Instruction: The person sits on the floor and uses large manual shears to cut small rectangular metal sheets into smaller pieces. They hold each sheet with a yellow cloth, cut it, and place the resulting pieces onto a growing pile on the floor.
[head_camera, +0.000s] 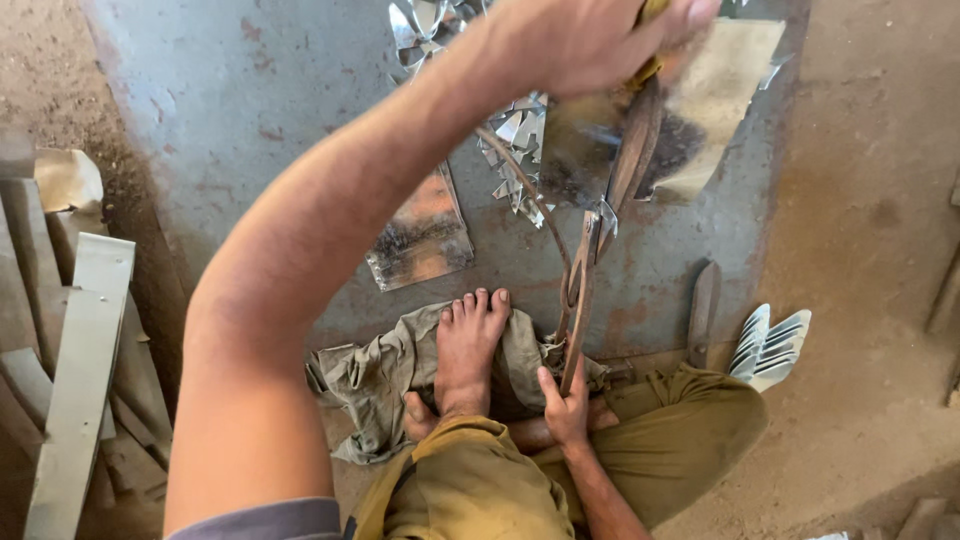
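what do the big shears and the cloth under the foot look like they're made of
Shears: seemingly iron or steel, dull brown and rusty-looking, with thin curved handles.
Cloth: soft woven fabric, probably cotton, khaki-grey and matte; it lies crumpled in folds under the foot.

Metal scraps crowding shears

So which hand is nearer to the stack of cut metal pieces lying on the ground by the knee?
The right hand, gripping the shears' handle, is nearer to the stack. The left hand is raised far above it, at the sheet metal.
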